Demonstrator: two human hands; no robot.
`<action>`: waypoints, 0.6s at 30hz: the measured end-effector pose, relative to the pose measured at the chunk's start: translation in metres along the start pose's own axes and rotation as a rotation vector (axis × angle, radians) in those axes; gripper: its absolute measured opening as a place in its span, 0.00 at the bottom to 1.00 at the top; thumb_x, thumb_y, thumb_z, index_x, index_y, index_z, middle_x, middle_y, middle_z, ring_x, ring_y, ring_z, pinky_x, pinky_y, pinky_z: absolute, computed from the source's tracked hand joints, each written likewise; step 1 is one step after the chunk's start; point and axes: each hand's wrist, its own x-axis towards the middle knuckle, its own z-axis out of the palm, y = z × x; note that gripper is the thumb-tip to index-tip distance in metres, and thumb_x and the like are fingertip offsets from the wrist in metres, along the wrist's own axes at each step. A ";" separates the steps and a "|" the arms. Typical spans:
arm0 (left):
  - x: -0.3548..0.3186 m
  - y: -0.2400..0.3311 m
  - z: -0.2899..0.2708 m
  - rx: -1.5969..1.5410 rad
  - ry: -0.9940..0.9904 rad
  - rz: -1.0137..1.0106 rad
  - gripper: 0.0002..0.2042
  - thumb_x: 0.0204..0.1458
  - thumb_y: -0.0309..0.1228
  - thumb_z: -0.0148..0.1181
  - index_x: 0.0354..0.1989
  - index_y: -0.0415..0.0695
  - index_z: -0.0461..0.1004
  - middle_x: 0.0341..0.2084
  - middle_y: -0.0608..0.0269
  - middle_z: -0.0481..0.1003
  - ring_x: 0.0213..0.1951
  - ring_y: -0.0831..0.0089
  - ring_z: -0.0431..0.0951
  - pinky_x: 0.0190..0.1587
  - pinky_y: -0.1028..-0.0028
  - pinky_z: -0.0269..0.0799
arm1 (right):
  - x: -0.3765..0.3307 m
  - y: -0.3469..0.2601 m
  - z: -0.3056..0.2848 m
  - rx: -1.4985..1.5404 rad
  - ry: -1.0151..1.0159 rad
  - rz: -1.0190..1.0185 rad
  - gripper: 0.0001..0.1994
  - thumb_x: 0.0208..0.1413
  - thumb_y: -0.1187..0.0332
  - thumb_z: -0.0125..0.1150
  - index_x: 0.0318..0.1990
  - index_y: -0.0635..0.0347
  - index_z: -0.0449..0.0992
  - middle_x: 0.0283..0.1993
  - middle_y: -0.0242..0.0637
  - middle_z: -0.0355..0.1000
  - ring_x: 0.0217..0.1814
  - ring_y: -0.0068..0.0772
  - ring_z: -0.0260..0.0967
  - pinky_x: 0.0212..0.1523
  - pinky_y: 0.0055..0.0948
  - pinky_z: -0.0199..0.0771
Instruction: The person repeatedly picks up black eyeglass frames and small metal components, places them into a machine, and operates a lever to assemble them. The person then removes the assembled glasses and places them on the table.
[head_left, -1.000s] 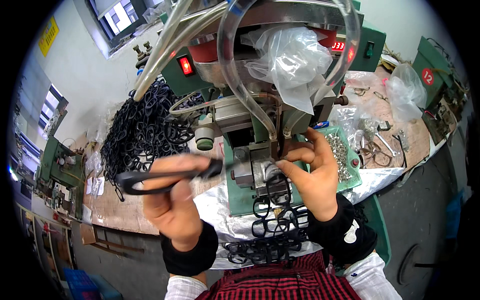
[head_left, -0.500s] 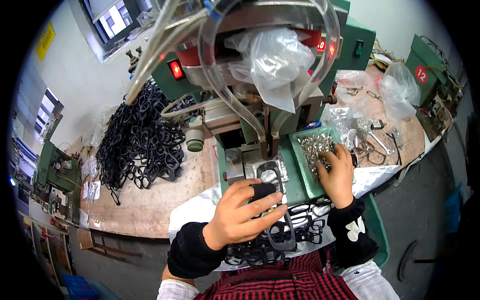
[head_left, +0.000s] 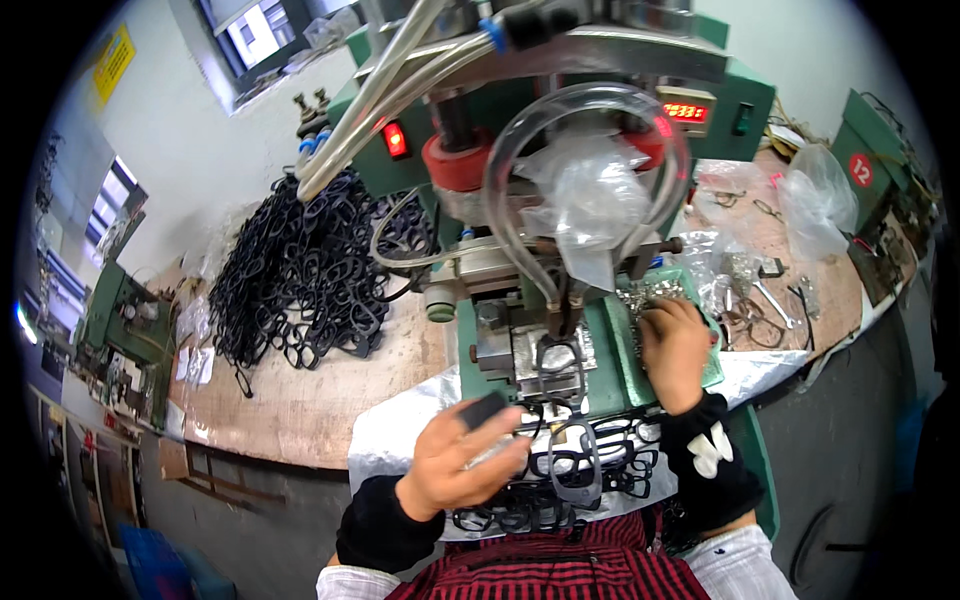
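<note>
My left hand (head_left: 465, 455), a black cover on one finger, has its fingers stretched out and apart beside a black eyeglass frame (head_left: 574, 485). That frame lies under the head (head_left: 565, 318) of a green press, its near end over more black frames (head_left: 630, 465). At the right, my right hand (head_left: 676, 350) reaches into a green tray (head_left: 712, 372) of small shiny metal parts (head_left: 655, 290). Its fingers are curled down together, and their tips are hidden among the parts, so what they pinch does not show.
A large heap of black eyeglass frames (head_left: 300, 270) covers the table's left part. On the right lie a wrench (head_left: 775, 305), loose frames and clear plastic bags (head_left: 815, 205). Clear hoses (head_left: 385, 105) and a plastic bag (head_left: 590, 195) hang about the press. Another green machine (head_left: 130, 330) stands far left.
My left hand has drawn off the eyeglass frame toward the left, leaving it under the press. My right hand stays in the tray, its fingers more curled. The whole view has shifted slightly.
</note>
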 end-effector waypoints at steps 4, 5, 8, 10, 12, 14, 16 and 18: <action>-0.067 -0.035 -0.040 0.419 0.315 -0.511 0.15 0.47 0.17 0.60 0.44 0.42 0.77 0.46 0.51 0.78 0.43 0.55 0.76 0.50 0.66 0.68 | -0.036 0.020 -0.027 0.714 0.230 0.707 0.08 0.63 0.70 0.59 0.43 0.66 0.79 0.38 0.31 0.76 0.42 0.20 0.70 0.45 0.21 0.69; -0.078 -0.053 -0.047 0.349 0.506 -0.739 0.11 0.51 0.17 0.58 0.44 0.38 0.76 0.45 0.52 0.77 0.46 0.56 0.75 0.53 0.65 0.66 | -0.044 0.029 -0.030 0.812 0.281 0.780 0.10 0.63 0.68 0.59 0.47 0.66 0.78 0.36 0.30 0.75 0.38 0.20 0.69 0.42 0.20 0.69; -0.083 -0.107 -0.075 0.472 0.422 -0.857 0.07 0.52 0.22 0.60 0.40 0.41 0.76 0.45 0.56 0.76 0.51 0.58 0.72 0.56 0.64 0.63 | -0.040 0.026 -0.011 0.851 0.360 0.729 0.08 0.62 0.72 0.59 0.45 0.65 0.77 0.41 0.32 0.75 0.42 0.21 0.70 0.47 0.21 0.69; -0.081 -0.138 -0.083 0.591 0.227 -0.715 0.06 0.51 0.23 0.61 0.37 0.43 0.77 0.43 0.57 0.76 0.50 0.58 0.71 0.55 0.63 0.64 | -0.025 0.020 0.006 0.867 0.267 0.601 0.09 0.60 0.74 0.60 0.46 0.66 0.77 0.44 0.33 0.76 0.46 0.22 0.71 0.49 0.21 0.69; -0.074 -0.170 -0.075 0.690 0.141 -0.623 0.05 0.47 0.26 0.65 0.33 0.44 0.78 0.44 0.57 0.75 0.49 0.56 0.71 0.54 0.62 0.63 | -0.011 0.008 0.010 0.848 0.201 0.614 0.09 0.59 0.75 0.61 0.46 0.67 0.77 0.43 0.33 0.76 0.45 0.22 0.71 0.49 0.20 0.68; -0.065 -0.195 -0.061 0.804 0.028 -0.738 0.09 0.47 0.34 0.67 0.33 0.43 0.79 0.46 0.55 0.75 0.50 0.53 0.70 0.55 0.58 0.62 | 0.000 -0.002 0.006 0.774 0.146 0.593 0.09 0.58 0.75 0.62 0.45 0.67 0.78 0.41 0.33 0.77 0.43 0.20 0.71 0.47 0.19 0.68; -0.063 -0.224 -0.046 1.080 -0.072 -0.857 0.16 0.47 0.44 0.67 0.34 0.42 0.81 0.48 0.52 0.74 0.50 0.49 0.69 0.57 0.53 0.61 | -0.001 -0.007 0.002 0.755 0.102 0.558 0.08 0.57 0.75 0.62 0.44 0.67 0.78 0.40 0.32 0.77 0.42 0.20 0.71 0.45 0.19 0.69; -0.080 -0.252 -0.027 1.159 -0.129 -1.077 0.20 0.48 0.49 0.65 0.37 0.43 0.82 0.52 0.47 0.73 0.53 0.45 0.67 0.59 0.48 0.59 | -0.007 -0.011 -0.007 0.648 0.055 0.565 0.08 0.56 0.75 0.63 0.43 0.67 0.78 0.39 0.32 0.77 0.41 0.19 0.71 0.44 0.21 0.70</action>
